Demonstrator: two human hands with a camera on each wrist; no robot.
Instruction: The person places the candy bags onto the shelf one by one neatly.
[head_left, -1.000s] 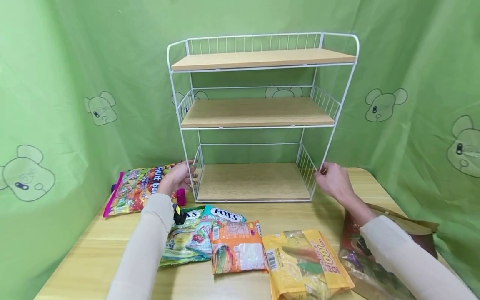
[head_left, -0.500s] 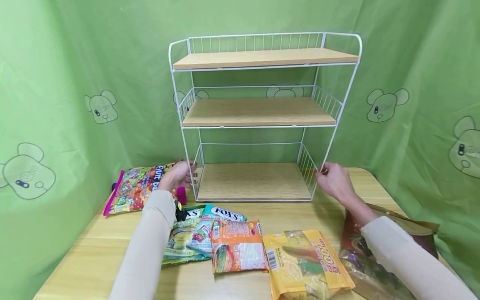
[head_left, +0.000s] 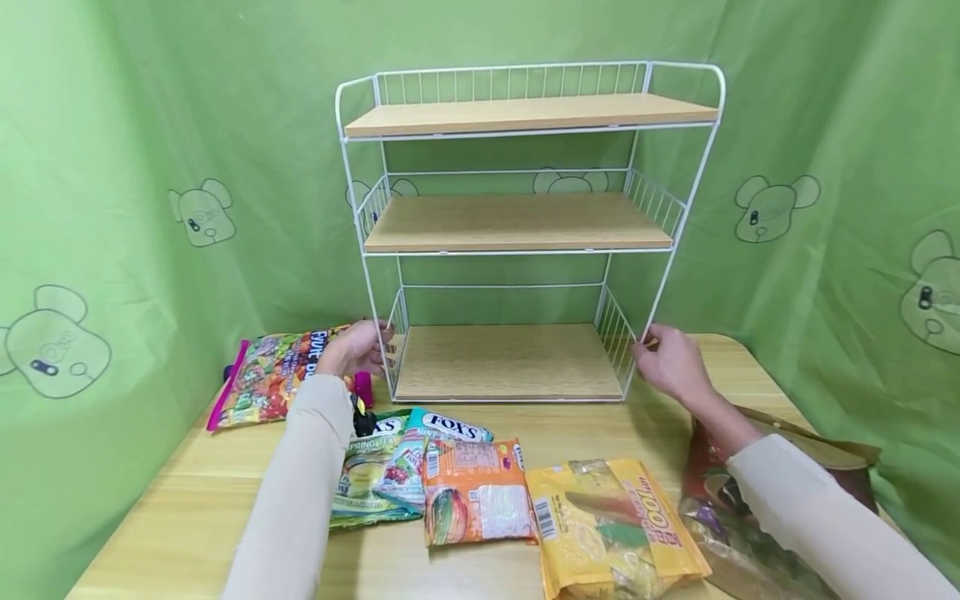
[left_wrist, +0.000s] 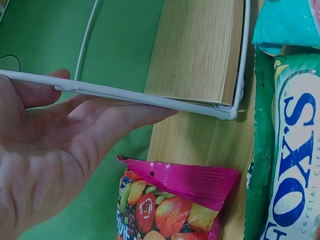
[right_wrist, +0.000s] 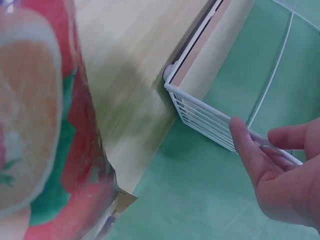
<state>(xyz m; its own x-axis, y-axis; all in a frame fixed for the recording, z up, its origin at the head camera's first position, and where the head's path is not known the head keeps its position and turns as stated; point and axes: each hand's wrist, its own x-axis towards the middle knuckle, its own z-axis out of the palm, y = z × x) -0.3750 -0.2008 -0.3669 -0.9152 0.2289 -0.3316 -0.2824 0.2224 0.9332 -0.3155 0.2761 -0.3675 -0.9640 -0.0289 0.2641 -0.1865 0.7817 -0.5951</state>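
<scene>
A three-tier shelf rack (head_left: 517, 223) of white wire with wood-look boards stands upright on the table. My left hand (head_left: 356, 348) holds its left front post near the bottom. In the left wrist view, a digit of that hand (left_wrist: 60, 135) passes behind the white rail (left_wrist: 125, 95) while other fingers lie along its near side. On the opposite side, my right hand (head_left: 671, 360) pinches the right front post low down. The right wrist view shows the thumb and fingers of this hand (right_wrist: 285, 180) around the wire (right_wrist: 210, 109). All three boards are bare.
A fruit candy bag (head_left: 262, 383) lies beside my left hand. In front of the rack are a green FOX'S bag (head_left: 363, 479), a teal FOX'S bag (head_left: 408, 467), an orange bag (head_left: 476, 492) and a yellow bag (head_left: 611, 525). A brown-red bag (head_left: 705, 475) lies under my right forearm.
Both hands keep their places on the posts and the rack stays put. The head view has shifted very slightly.
</scene>
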